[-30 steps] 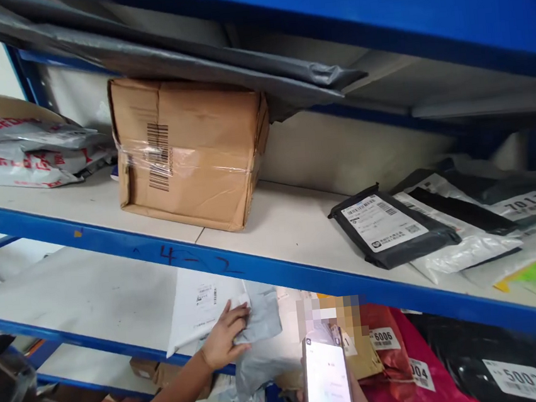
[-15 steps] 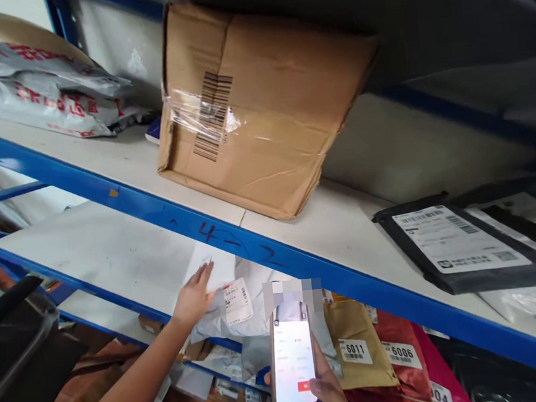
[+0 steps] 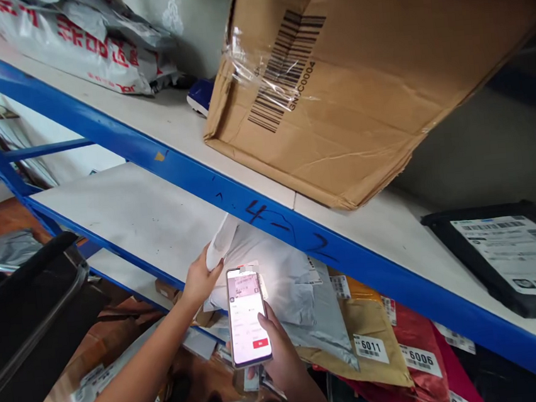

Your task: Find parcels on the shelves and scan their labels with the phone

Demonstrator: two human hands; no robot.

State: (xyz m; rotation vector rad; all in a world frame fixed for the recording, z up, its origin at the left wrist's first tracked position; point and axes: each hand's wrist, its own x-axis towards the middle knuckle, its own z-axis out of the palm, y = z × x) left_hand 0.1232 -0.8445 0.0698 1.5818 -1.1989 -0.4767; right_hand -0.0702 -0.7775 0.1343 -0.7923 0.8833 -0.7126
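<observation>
My left hand (image 3: 200, 278) grips the edge of a thin white package (image 3: 224, 238), which is tipped up on its side above the lower shelf. My right hand (image 3: 282, 344) is closed around a smartphone (image 3: 249, 329), thumb at the right side of its screen. A camera preview fills the top of that screen and a red button shows near the bottom. Just beyond the phone lies a pale plastic mailing bag (image 3: 274, 260), brightly lit in one patch. Part of a label on this bag sticks out from behind the phone.
A blue shelf beam (image 3: 231, 208) crosses above my hands. On the upper shelf sit a large cardboard box (image 3: 338, 137), a grey-and-red bag (image 3: 92, 47) and a black parcel (image 3: 505, 254). Yellow (image 3: 375, 330) and red mailers (image 3: 419, 344) stand at lower right. A black chair-like object (image 3: 33, 324) is at left.
My left hand, flat on the white package before, now grips it and has tilted it up. The phone has moved left and up, over the pale bag's label. The view has come closer.
</observation>
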